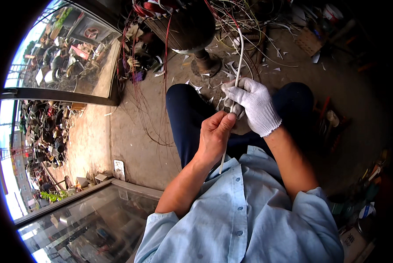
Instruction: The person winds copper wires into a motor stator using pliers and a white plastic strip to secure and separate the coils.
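A long white cable (240, 55) runs from the wire heap at the top down through both my hands, and its lower end hangs in front of my shirt. Bare and closed, my left hand (215, 132) pinches the cable with the thumb on top. Just above it, my right hand (254, 104), in a white knit glove, is closed around the same cable. The two hands nearly touch. Darkened glove fingers hide part of the cable between them, so I cannot tell whether a small tool is there. A red strand shows at the cable's upper end.
A dark round stand (183, 33) on a post carries red wires (150, 8). Loose wires (249, 17) and white scraps (229, 72) litter the concrete floor beyond my knees. At left, a glass door (65, 94) opens onto scrap piles; a glazed panel (91, 219) stands lower left.
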### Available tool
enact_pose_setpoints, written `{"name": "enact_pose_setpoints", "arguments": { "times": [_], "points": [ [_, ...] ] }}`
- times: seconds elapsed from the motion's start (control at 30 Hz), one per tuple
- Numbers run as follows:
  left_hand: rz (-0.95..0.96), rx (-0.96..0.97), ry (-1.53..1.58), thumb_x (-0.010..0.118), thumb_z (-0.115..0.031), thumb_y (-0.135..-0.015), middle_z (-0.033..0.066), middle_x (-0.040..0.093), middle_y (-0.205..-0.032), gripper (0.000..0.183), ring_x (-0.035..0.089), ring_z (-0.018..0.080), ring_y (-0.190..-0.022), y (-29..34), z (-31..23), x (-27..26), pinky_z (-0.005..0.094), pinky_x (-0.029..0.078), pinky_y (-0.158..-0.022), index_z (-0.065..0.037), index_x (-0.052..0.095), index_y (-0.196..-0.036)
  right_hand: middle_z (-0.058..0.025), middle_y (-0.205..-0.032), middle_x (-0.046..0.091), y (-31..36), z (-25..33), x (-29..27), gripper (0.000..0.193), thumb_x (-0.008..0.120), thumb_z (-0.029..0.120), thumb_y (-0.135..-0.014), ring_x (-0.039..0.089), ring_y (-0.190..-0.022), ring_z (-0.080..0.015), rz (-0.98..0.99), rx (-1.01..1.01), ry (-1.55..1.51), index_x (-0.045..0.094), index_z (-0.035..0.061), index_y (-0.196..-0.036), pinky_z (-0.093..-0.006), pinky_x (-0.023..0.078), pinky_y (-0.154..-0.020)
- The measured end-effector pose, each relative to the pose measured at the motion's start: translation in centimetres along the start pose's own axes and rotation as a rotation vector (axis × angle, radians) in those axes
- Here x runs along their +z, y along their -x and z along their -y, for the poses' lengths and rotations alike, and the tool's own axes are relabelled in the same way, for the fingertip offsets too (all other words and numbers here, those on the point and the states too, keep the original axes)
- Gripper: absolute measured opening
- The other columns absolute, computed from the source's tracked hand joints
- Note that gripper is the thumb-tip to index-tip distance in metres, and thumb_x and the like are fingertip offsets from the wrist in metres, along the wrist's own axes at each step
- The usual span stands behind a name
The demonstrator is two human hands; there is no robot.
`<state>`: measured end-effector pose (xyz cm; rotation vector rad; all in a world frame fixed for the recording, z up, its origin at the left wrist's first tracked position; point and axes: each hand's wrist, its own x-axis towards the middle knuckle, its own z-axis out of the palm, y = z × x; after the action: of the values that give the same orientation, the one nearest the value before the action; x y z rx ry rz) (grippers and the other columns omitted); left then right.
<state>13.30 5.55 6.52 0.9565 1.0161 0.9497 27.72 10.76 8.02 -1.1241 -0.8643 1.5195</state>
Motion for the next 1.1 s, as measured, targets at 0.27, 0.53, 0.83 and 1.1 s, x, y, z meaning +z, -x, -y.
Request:
{"name": "enact_pose_setpoints", "arguments": {
  "times": [0.27,0.53,0.83,1.1],
  "points": [
    [-0.046,0.020,-0.049,0.062,-0.027,-0.098,-0.0033,0.046,-0.059,0.034,0.037,0.0049,-0.049,-0.8,-0.3,-0.4,0.0230,0.026,-0.044,-0.005,0.057,-0.074,-0.0056,-0.079,0.070,-5.8,4.7,-0.4,0.025,0.066,0.027,-0.094,0.063,-0.062,-0.0100,-0.022,-0.132,0.091,0.068,0.0039,-0.101,-0.0217,0.050,-0.053],
    [0.098,-0.084,-0.008,0.063,-0.030,-0.097,-0.0007,0.052,-0.062,0.032,0.041,0.0063,-0.051,-0.1,1.1,0.3,0.0228,0.032,-0.046,-0.005,0.060,-0.078,-0.0014,-0.067,0.055,-4.1,3.6,0.0,0.023,0.053,0.019,-0.101,0.044,-0.047,-0.0088,-0.032,0.091,-0.764,0.065,-0.0007,-0.102,-0.0196,0.033,-0.040],
    [0.112,-0.095,0.106,0.062,-0.032,-0.098,-0.0002,0.050,-0.065,0.035,0.040,0.0073,-0.054,1.1,1.8,-0.2,0.0228,0.031,-0.047,-0.005,0.056,-0.077,0.0069,-0.058,0.037,-3.9,3.7,0.3,0.023,0.051,0.019,-0.101,0.030,-0.043,-0.0050,0.144,0.052,-0.674,0.065,-0.0002,-0.103,-0.0213,0.026,-0.038],
    [0.115,0.007,0.054,0.061,-0.031,-0.098,-0.0004,0.049,-0.064,0.034,0.040,0.0072,-0.056,-0.3,1.3,0.5,0.0231,0.031,-0.050,-0.006,0.056,-0.077,0.0065,-0.056,0.032,-3.5,4.1,0.4,0.030,0.045,0.020,-0.104,0.029,-0.043,-0.0044,0.131,0.094,-0.603,0.061,-0.0045,-0.110,-0.0195,0.027,-0.038]
  ]
}}
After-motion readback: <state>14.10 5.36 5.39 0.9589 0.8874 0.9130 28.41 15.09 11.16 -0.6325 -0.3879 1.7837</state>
